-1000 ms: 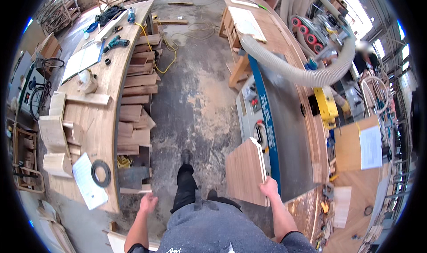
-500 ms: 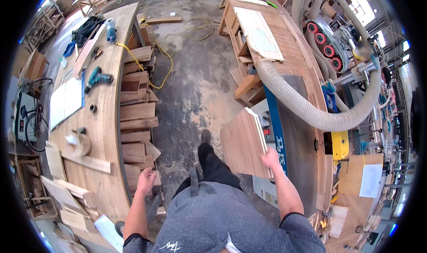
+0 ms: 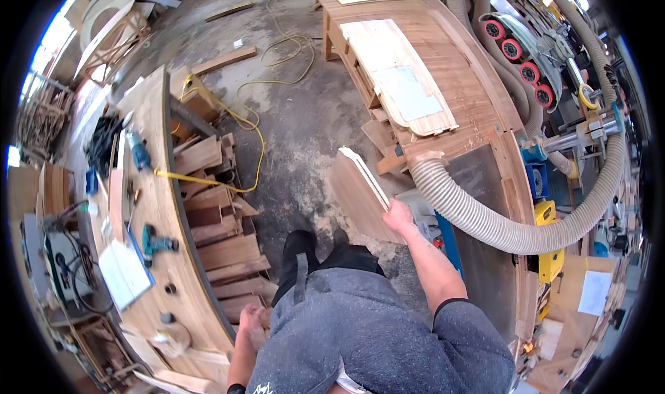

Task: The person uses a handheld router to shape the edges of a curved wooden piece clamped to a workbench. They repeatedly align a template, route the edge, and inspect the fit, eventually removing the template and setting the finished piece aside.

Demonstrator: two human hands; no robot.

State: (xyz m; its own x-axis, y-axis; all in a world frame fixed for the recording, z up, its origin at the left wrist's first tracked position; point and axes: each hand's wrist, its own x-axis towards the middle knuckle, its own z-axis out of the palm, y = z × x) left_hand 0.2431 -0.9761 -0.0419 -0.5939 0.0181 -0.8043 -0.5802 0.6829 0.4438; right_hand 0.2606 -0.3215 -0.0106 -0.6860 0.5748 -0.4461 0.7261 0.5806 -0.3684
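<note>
At centre frame the right hand closes its fingers on the wooden panel's edge, carrying it upright; the left hand hangs loosely open, empty, lower left.

I look down on a woodworking shop with a dusty grey concrete floor, where a yellow cable snakes between a long plywood workbench on the left and a curved wooden bench on the right. Offcuts of timber are stacked under the left bench, and a ribbed dust hose arcs to a machine with red rollers. Daylight comes in along the upper edges.
</note>
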